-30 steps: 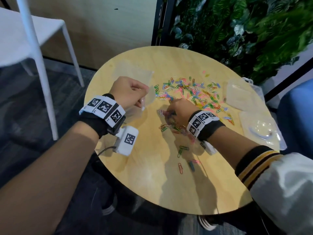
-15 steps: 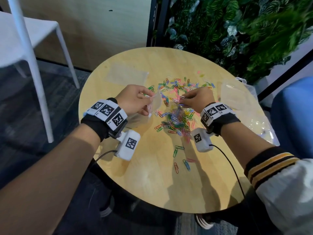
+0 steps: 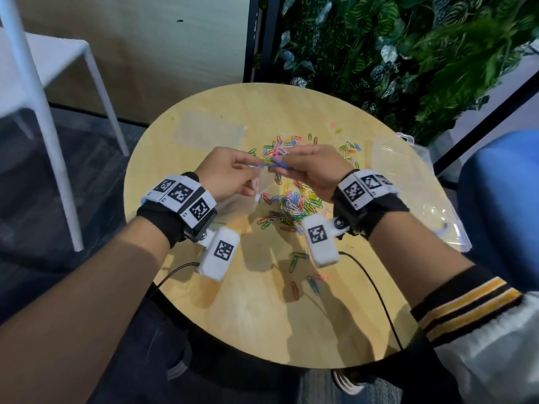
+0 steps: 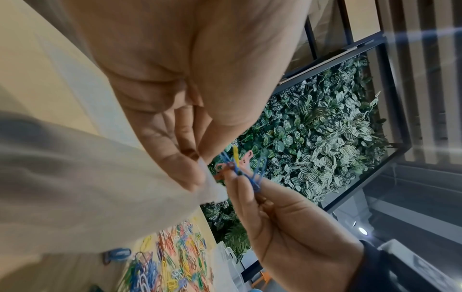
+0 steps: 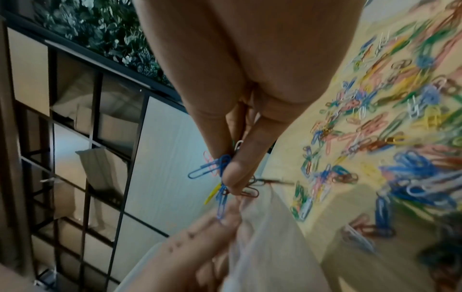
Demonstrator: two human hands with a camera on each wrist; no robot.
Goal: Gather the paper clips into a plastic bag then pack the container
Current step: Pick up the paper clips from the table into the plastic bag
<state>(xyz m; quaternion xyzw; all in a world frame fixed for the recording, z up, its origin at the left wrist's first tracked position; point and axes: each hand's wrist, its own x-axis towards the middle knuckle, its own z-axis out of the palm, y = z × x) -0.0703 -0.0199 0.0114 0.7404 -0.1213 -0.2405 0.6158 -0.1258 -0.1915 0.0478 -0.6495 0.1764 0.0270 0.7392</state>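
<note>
round wooden table (image 3: 262,316) beside a leafy wall (image 3: 408,53): left hand (image 3: 230,176) pinches plastic bag (image 3: 262,185), right hand (image 3: 315,170) pinches paper clips (image 5: 220,173).

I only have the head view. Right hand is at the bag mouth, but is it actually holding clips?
Observer: Yes. The right wrist view shows the right hand pinching a bunch of clips, blue, yellow, pink and red, between its fingertips.
Operator: Are they in the bag yet?
Observer: No. In that view the bunch is just above the bag, still outside its top edge.
Operator: How is the left hand gripping the bag?
Observer: The left wrist view shows the left hand pinching the bag's top edge between thumb and fingers. Whether the mouth is open, I cannot tell.
</note>
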